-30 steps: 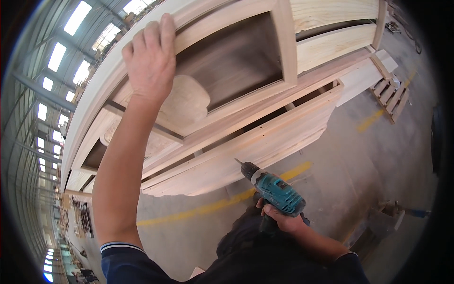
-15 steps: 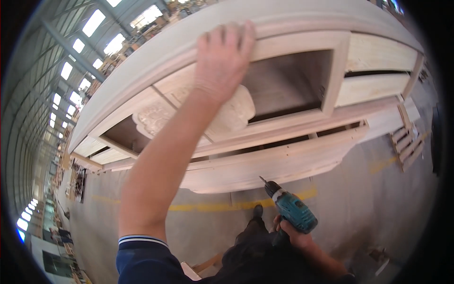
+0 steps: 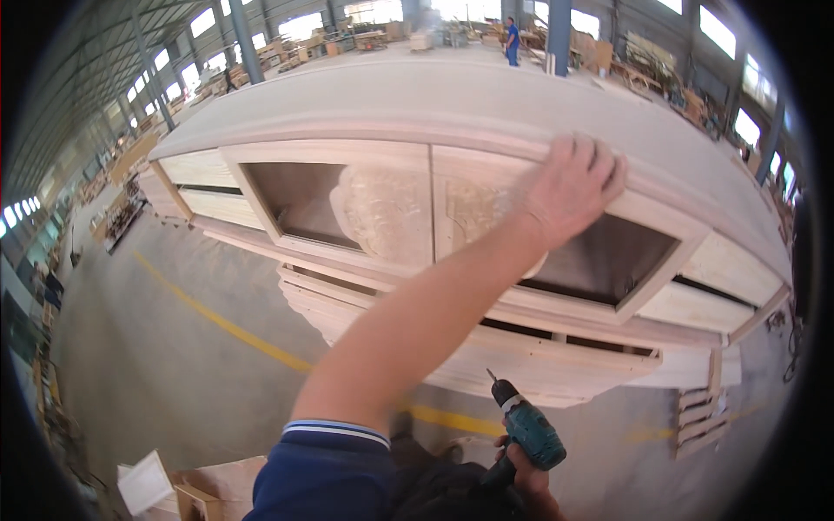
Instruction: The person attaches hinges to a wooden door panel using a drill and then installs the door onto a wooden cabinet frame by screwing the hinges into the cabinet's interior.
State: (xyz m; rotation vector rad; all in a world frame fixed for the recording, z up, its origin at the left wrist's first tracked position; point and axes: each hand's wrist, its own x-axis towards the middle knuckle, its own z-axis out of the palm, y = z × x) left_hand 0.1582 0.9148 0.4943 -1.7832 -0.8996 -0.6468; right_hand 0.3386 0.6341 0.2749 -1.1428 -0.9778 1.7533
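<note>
A long pale unfinished wooden cabinet (image 3: pixel 373 100) stretches across the view. On its front are carved panels (image 3: pixel 387 213), door frames with dark openings and drawers at both ends. My left hand (image 3: pixel 575 184) lies over the top front edge, right of the middle, fingers apart on the wood and nothing held. Its forearm crosses in front of the right door and hides part of the carving. Low down, my right hand (image 3: pixel 524 473) is closed round the handle of a teal and black cordless drill (image 3: pixel 532 434). The drill's bit points up and left, apart from the cabinet.
Below the cabinet front sits a lower wooden base (image 3: pixel 539 369) with slots. A slatted wooden pallet (image 3: pixel 702 421) lies at the right, and wooden pieces (image 3: pixel 217 486) are at the lower left. Far off, a person in blue (image 3: pixel 512 42) stands near a column (image 3: pixel 559 39).
The view has swung, bringing the cabinet's left end and the far hall into sight. My left hand now rests farther right along the top edge. The drill stays in my right hand.
</note>
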